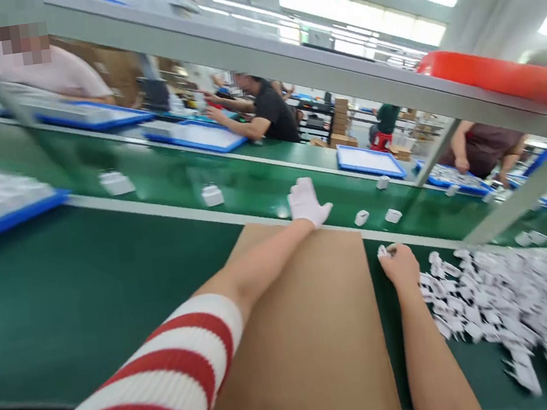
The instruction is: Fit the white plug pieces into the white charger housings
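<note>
I saw the left hand (308,204) fingers apart, the right hand (403,264) pinching a white piece (383,252), the pile (478,302) seemingly close for reach.

a cardboard sheet (316,340) lies on the bench (88,290) before the person. the right hand (401,265) is between it and a heap of small parts (472,300) on the right. beyond the sheet, the left hand (307,204) is over the belt (165,189), where small blocks (212,195) sit. a tray (8,220) lies far left, others behind the belt.
</note>
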The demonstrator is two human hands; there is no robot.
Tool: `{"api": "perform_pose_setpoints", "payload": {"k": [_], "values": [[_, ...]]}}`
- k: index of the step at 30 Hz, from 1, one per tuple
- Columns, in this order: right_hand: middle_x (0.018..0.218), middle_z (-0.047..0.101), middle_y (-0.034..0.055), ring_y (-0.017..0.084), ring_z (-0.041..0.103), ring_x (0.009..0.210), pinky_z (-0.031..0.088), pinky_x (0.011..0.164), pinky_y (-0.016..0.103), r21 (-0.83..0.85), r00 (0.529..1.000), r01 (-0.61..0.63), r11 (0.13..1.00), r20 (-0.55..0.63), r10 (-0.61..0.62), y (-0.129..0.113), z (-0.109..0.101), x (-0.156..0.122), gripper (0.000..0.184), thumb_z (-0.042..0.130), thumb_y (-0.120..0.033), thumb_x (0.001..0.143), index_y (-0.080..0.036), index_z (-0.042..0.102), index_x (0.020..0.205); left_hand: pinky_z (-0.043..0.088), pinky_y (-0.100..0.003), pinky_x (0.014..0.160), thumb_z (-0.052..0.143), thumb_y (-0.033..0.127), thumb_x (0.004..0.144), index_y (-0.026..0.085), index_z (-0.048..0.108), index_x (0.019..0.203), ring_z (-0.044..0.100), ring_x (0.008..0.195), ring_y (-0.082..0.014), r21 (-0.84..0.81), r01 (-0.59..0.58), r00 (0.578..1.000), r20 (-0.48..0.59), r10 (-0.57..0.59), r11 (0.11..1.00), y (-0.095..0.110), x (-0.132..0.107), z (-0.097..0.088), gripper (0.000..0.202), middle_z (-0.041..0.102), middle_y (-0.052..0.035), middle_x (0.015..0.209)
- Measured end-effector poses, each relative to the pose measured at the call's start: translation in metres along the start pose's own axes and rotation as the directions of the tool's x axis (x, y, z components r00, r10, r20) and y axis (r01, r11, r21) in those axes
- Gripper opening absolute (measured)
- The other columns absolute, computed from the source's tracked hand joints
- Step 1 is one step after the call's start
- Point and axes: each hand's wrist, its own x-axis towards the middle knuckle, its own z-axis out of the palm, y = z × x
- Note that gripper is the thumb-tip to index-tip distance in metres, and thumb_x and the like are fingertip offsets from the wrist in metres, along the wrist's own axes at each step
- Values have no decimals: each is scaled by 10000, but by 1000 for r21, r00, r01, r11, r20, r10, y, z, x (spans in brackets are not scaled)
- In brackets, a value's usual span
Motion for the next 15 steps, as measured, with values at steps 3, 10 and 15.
{"api": "perform_pose_setpoints", "payload": {"k": [3, 10, 15], "values": [[1051, 670, 92, 254, 694, 879, 565, 827, 396, 151, 993, 95, 984, -78, -84, -4, 13, -2, 166, 707, -339, 772, -218, 681, 882, 384, -448, 1216, 848, 376, 817, 294, 464, 1652, 390, 1530, -371, 78, -166, 986, 50, 162, 983, 28, 10, 30, 923, 321, -113, 1791], [1226, 636, 141, 248, 740, 898, 655, 858, 439, 616, 962, 192, 764, 34, -269, -16, 27, -20, 332, 805, -500, 670, -201, 777, 812, 471, -448, 1192, 766, 118, 713, 294, 776, 1319, 566, 1455, -331, 87, -480, 750, 557, 357, 873, 70, 37, 78, 631, 557, -87, 1647], [971, 755, 68, 239, 748, 842, 647, 818, 403, 692, 932, 107, 714, 180, -314, -22, 26, -24, 454, 836, -531, 708, -223, 737, 1027, 568, -377, 948, 761, 162, 752, 189, 869, 1029, 731, 1096, -302, 97, -375, 839, 459, 293, 922, 76, 38, 47, 298, 736, -171, 1345]]}}
